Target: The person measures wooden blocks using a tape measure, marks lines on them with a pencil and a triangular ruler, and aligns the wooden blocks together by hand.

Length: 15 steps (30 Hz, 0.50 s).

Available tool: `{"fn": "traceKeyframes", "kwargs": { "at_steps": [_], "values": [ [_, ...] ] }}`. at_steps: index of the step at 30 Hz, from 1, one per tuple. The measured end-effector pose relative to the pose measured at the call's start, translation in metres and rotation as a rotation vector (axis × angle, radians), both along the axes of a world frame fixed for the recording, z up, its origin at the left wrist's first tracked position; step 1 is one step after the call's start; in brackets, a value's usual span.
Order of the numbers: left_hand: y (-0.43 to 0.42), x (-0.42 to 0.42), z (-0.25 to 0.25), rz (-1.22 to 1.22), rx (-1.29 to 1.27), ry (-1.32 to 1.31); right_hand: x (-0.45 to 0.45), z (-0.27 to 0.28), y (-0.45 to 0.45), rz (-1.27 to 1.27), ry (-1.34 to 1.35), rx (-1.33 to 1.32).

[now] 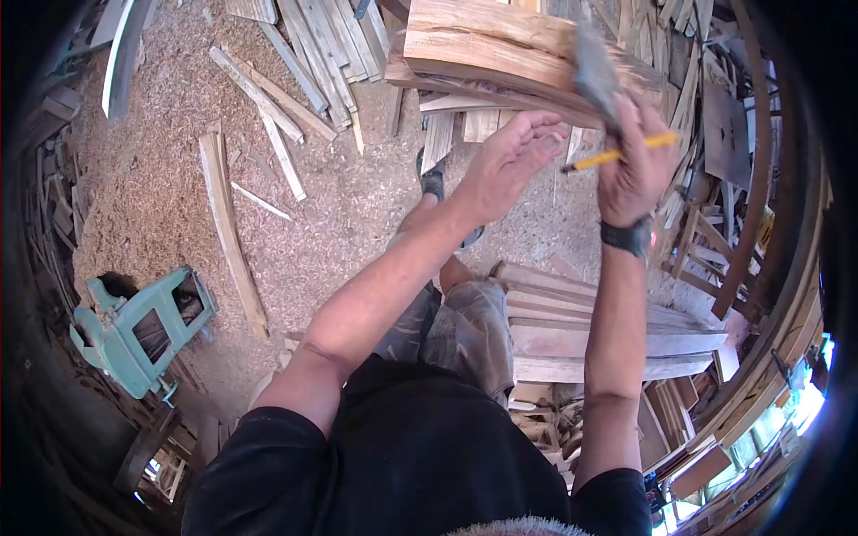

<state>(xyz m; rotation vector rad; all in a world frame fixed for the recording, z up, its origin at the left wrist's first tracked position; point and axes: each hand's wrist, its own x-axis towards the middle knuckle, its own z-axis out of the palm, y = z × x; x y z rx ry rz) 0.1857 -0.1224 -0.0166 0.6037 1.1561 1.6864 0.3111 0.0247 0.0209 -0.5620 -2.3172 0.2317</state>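
Note:
My left hand is held out over the floor, just in front of a stack of thick boards. Its fingers are loosely bent and apart, with nothing seen in them. My right hand is closed round a flat grey tool, blurred by motion so that its kind cannot be told. A yellow pencil also sticks out crosswise between the fingers of that hand. Beyond both hands lies the top board, reddish-brown with a dark crack along its grain. The tool's blade overlaps this board; whether they touch cannot be told.
Long boards are stacked at my right side. A green metal machine frame stands on the left. A long plank and several strips lie on the shavings-covered floor. More lumber is piled at the far left.

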Motion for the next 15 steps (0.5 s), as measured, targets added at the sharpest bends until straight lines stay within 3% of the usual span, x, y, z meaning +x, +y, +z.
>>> {"fn": "traceKeyframes", "kwargs": {
  "at_steps": [4,6,7,9,15],
  "values": [
    [-0.015,-0.003,0.0,-0.032,-0.242,0.198,-0.021,-0.029,0.008,0.141,-0.202,-0.019],
    [-0.025,-0.005,0.011,-0.05,-0.254,0.659,-0.022,-0.025,0.006,0.162,-0.229,-0.045],
    [-0.021,-0.007,0.012,-0.04,-0.252,0.654,-0.022,-0.024,0.005,0.179,-0.254,-0.083],
    [-0.007,-0.014,0.013,0.234,-0.018,1.223,-0.019,-0.025,0.011,0.238,-0.236,-0.119],
    [0.036,-0.018,0.011,0.106,-0.223,1.549,0.0,-0.012,0.024,0.239,-0.227,-0.191]
  ]
}}
